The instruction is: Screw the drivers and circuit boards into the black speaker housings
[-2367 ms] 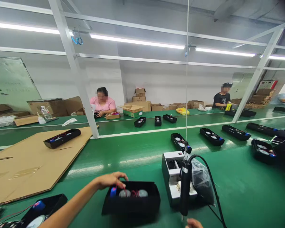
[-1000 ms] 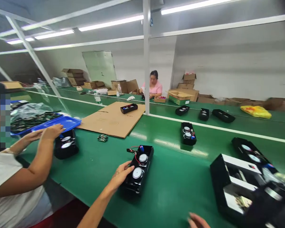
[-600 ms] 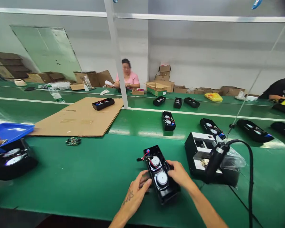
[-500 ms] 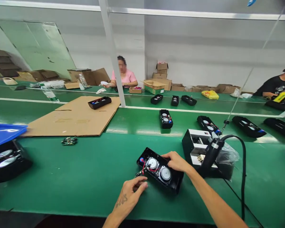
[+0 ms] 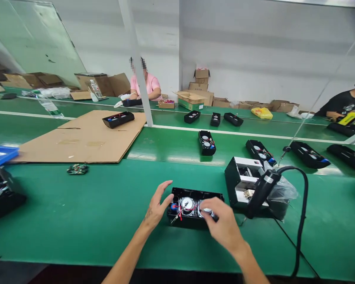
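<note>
A black open speaker housing (image 5: pixel 192 205) lies on the green conveyor belt (image 5: pixel 91 213) in front of me, with two round silver speaker backs and red wires inside. My left hand (image 5: pixel 158 205) rests against its left end, fingers spread and apart. My right hand (image 5: pixel 221 225) reaches over its right side; the fingers curl down onto the right speaker and hide it partly. A black electric screwdriver (image 5: pixel 262 191) hangs on a cable just right of the housing.
A black-and-white parts box (image 5: pixel 242 179) with a plastic bag stands to the right. More speaker housings lie on the belt behind. A cardboard sheet (image 5: pixel 79 138) and a small circuit board (image 5: pixel 77 169) lie at left. Two people work at the far line.
The housing was dragged from my left to the belt before me and turned crosswise. My right hand moved from its far edge onto the right speaker. The view tilted down.
</note>
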A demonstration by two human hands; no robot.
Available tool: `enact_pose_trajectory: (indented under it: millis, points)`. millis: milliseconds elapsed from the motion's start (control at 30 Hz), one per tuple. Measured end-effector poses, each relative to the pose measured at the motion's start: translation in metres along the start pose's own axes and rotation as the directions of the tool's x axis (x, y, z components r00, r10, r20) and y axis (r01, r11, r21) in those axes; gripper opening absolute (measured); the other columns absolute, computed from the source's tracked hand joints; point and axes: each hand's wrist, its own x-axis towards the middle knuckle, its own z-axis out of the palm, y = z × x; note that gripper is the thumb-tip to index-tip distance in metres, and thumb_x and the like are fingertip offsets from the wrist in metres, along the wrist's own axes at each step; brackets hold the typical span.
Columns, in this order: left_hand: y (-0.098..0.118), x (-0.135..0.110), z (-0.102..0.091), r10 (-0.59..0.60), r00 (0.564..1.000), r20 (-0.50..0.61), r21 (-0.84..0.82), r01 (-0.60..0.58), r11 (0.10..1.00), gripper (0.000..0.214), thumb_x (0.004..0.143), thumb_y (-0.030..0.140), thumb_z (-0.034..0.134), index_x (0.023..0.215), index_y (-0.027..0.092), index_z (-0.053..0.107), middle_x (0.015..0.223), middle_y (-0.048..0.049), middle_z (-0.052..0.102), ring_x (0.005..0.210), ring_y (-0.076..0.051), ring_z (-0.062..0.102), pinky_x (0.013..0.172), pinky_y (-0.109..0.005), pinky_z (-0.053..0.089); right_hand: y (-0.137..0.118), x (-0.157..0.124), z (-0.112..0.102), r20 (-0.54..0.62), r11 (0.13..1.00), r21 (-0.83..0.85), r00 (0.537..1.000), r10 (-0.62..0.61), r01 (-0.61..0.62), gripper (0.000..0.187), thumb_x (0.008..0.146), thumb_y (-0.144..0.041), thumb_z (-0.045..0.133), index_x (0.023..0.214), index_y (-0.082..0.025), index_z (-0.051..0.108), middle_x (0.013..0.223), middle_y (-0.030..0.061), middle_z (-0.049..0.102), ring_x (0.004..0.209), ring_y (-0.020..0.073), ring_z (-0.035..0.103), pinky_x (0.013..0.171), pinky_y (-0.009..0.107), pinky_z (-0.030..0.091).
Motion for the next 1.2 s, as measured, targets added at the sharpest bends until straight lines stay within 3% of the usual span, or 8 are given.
enact_pose_trajectory:
  millis: [100,300,567,667,767,867,1033,1200]
  points:
    - [-0.011,0.009,0.019,-0.045,0.994,0.104,-0.095,0.055,0.994,0.057,0.095,0.066,0.065,0.132,0.024,0.075,0.146,-0.0122,0.066,0.142,-0.034,0.059,0.128,-0.047,0.042,-0.022,-0.033,0.042,-0.088,0.98,-0.128,0.983,-0.162,0.15,0.033,0.09,-0.004,0.064,0.112,-0.026,0.074,0.113,0.0077,0.077,0.107,0.0266,0.073,0.095,0.045,0.065]
    - [-0.022,-0.011,0.03,-0.074,0.996,0.043,-0.139,0.08,0.987,0.049,0.1,0.065,0.059,0.116,0.024,0.082,0.144,-0.0117,0.063,0.143,-0.033,0.056,0.124,-0.045,0.046,-0.034,-0.027,0.09,-0.28,0.959,-0.281,0.953,-0.115,0.033,0.035,0.092,-0.003,0.061,0.119,-0.024,0.068,0.114,0.0106,0.074,0.112,0.0303,0.072,0.095,0.049,0.063]
    - [-0.011,-0.033,0.026,-0.102,0.995,0.023,-0.065,0.103,0.993,0.049,0.105,0.065,0.053,0.114,0.027,0.083,0.143,-0.0111,0.064,0.139,-0.032,0.058,0.12,-0.045,0.051,-0.029,-0.013,0.055,-0.321,0.998,0.032,0.945,0.063,-0.055,0.021,0.103,-0.009,0.056,0.108,-0.023,0.07,0.101,0.0064,0.08,0.093,0.0208,0.079,0.085,0.032,0.066]
    - [-0.008,-0.036,0.022,-0.1,0.993,0.056,-0.059,0.104,0.993,0.053,0.106,0.066,0.05,0.115,0.026,0.082,0.146,-0.0117,0.064,0.142,-0.033,0.057,0.122,-0.046,0.049,-0.034,-0.013,0.044,-0.122,1.0,0.006,0.992,-0.03,0.031,0.036,0.092,-0.004,0.056,0.118,-0.024,0.071,0.122,0.0104,0.079,0.115,0.026,0.077,0.101,0.04,0.065]
    - [-0.009,-0.034,0.016,-0.096,0.991,0.096,-0.083,0.104,0.991,0.055,0.106,0.067,0.049,0.117,0.025,0.082,0.147,-0.0122,0.065,0.143,-0.033,0.058,0.127,-0.048,0.044,-0.036,-0.012,0.042,0.152,0.983,-0.077,0.976,-0.154,0.167,0.066,0.079,0.001,0.058,0.139,-0.025,0.065,0.137,0.0111,0.074,0.133,0.0307,0.068,0.111,0.051,0.06]
    - [-0.01,-0.031,0.011,-0.099,0.99,0.1,-0.095,0.108,0.99,0.055,0.107,0.067,0.049,0.116,0.025,0.082,0.148,-0.0119,0.066,0.144,-0.034,0.058,0.128,-0.049,0.042,-0.027,-0.007,0.04,0.115,0.965,-0.163,0.975,-0.19,0.207,0.057,0.08,0.002,0.057,0.13,-0.024,0.067,0.115,0.0092,0.078,0.109,0.0276,0.074,0.095,0.045,0.063]
    - [-0.006,-0.038,0.002,-0.081,0.993,0.088,-0.071,0.088,0.994,0.05,0.108,0.062,0.05,0.12,0.026,0.082,0.156,-0.011,0.062,0.148,-0.035,0.056,0.13,-0.05,0.04,-0.004,0.011,0.019,-0.091,0.925,-0.367,0.993,0.069,-0.098,0.024,0.087,-0.004,0.053,0.096,-0.022,0.066,0.093,0.0072,0.072,0.082,0.0234,0.07,0.076,0.036,0.054]
    - [0.01,-0.043,-0.005,0.013,0.992,0.122,-0.018,-0.011,1.0,0.04,0.104,0.055,0.063,0.131,0.03,0.078,0.164,-0.0099,0.056,0.153,-0.036,0.051,0.131,-0.052,0.04,-0.002,0.032,-0.005,0.199,0.919,-0.066,0.898,0.393,-0.388,0.032,0.096,-0.025,0.059,0.126,-0.023,0.069,0.098,0.0055,0.076,0.088,0.0233,0.072,0.079,0.034,0.057]
